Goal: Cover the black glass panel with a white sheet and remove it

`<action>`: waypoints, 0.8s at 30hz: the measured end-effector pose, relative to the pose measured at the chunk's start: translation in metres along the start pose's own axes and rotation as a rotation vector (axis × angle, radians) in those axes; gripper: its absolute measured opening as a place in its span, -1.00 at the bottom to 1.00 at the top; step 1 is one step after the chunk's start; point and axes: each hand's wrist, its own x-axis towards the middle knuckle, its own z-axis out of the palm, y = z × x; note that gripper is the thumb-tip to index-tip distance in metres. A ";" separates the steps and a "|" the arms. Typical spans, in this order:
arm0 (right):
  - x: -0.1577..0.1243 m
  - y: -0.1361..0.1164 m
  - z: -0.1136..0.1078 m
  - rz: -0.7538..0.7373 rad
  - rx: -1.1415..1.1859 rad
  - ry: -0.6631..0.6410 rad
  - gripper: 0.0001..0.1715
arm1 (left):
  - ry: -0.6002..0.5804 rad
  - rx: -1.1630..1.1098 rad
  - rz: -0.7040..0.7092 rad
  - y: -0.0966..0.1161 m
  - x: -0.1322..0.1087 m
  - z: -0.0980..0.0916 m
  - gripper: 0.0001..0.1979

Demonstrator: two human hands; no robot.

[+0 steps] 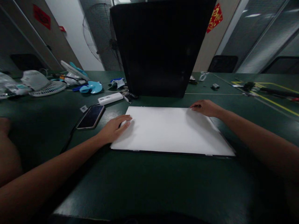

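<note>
A thin white rectangular panel (168, 130) lies flat on the dark green table, with a narrow dark edge along its near side. My left hand (114, 128) rests over the panel's left edge; its fingers reach onto the white surface, with the thumb apart from them. At the far right corner is my right hand (205, 108), fingers bent and closed in around the corner of the panel. Its fingertips are partly hidden, so how thick a layer they grip is not visible. A large black panel (161, 49) stands upright just beyond the white one.
Left of the panel lie a phone (91, 116) and a white power bank-like device (110, 98). White fan parts (48, 87) and blue fan blades (91, 87) sit at the back left. Another person's arm (8, 152) enters at left. A small grey cylinder (215, 86) lies back right.
</note>
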 end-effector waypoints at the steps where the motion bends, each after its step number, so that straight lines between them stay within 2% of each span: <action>1: 0.001 0.002 0.002 -0.018 -0.001 0.007 -0.56 | 0.002 -0.004 0.008 0.000 0.000 0.000 -0.41; 8: 0.002 0.010 0.005 -0.049 -0.039 0.024 -0.55 | 0.020 -0.005 0.012 0.004 0.001 -0.001 -0.45; 16: -0.001 0.008 0.003 -0.084 -0.113 0.063 -0.38 | 0.039 0.036 0.036 0.002 0.002 -0.001 -0.56; 22: -0.002 0.002 0.001 0.005 -0.163 -0.052 -0.34 | 0.028 0.087 0.060 -0.001 0.002 0.003 -0.55; 24: -0.003 -0.001 0.001 0.004 -0.204 -0.051 -0.33 | 0.031 0.095 0.059 -0.001 0.002 0.003 -0.54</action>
